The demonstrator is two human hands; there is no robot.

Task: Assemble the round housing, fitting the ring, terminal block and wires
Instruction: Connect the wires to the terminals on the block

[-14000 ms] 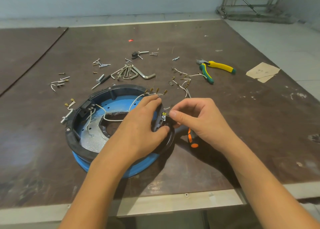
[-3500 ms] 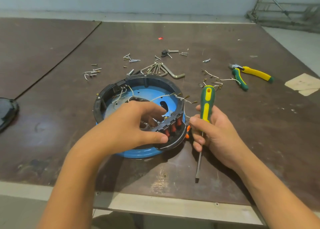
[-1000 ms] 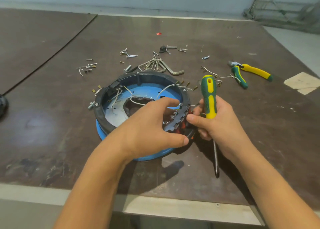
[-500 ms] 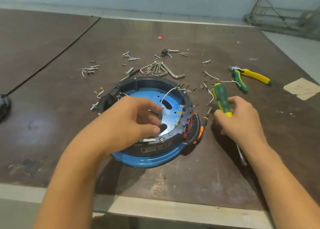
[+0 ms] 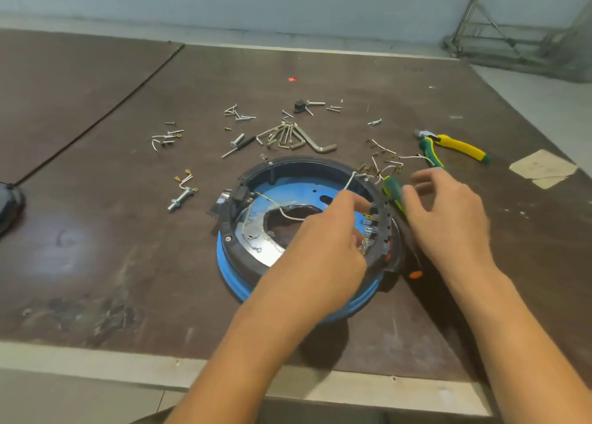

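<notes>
Bare table (image 5: 96, 263) is left open at lower left and upper centre. Above the housing (image 5: 272, 167), passage is hindered by hex keys (image 5: 301, 138) and screws (image 5: 238, 114); rightward, by pliers (image 5: 455, 145) and screwdriver (image 5: 392, 190).

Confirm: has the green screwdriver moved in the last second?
Yes. The screwdriver came down from upright and now lies low between the housing rim and the pliers.

Dark brown scuffed board tabletop (image 5: 96, 263), pale strip along the near edge. Directly on it:
- round blue-and-black housing (image 5: 288, 188), centre
- bunch of silver hex keys (image 5: 298, 138), just behind the housing
- yellow-green pliers (image 5: 455, 146), right
- tan paper scrap (image 5: 541, 167), far right
- loose silver screws (image 5: 240, 114)
- short white wires with brass terminals (image 5: 384, 158)
- 1 steel bolt (image 5: 181, 198), left
</notes>
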